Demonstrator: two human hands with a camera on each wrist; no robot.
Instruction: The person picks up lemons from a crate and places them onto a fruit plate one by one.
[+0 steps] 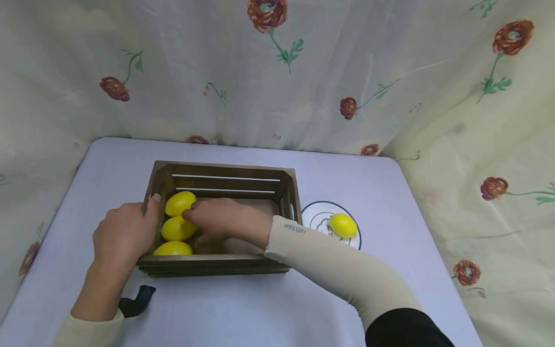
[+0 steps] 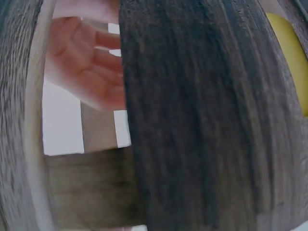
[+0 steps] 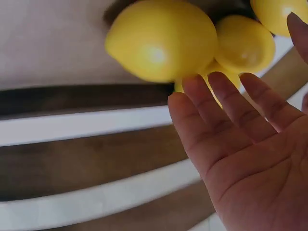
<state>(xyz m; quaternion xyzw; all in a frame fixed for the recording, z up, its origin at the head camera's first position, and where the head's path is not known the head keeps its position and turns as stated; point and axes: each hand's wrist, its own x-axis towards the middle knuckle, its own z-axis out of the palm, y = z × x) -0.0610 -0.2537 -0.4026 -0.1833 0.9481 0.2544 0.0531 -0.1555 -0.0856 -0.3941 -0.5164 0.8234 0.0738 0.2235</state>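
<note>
My left hand (image 1: pixel 125 229) grips the left end of a brown slatted wooden crate (image 1: pixel 217 271), its thumb up by the rim and its other fingers hidden. Inside the crate, yellow lemons (image 1: pixel 180 203) line the left end. My right hand (image 1: pixel 223 219) reaches in over the front side, beside them. In the right wrist view its fingers (image 3: pixel 257 91) are extended and spread, with fingertips right at the lemons (image 3: pixel 163 41). The left wrist view is mostly filled by the crate's dark wood (image 2: pixel 192 115); part of a hand (image 2: pixel 86 65) shows behind a gap in it.
Right of the crate, another lemon (image 1: pixel 343 225) lies on a white plate (image 1: pixel 310 212) with dark line drawings, partly hidden by the right sleeve. A black curved object (image 1: pixel 138 301) is by the left wrist. White cloth (image 1: pixel 243 308) covers the table; flowered curtains (image 1: pixel 312 58) hang behind.
</note>
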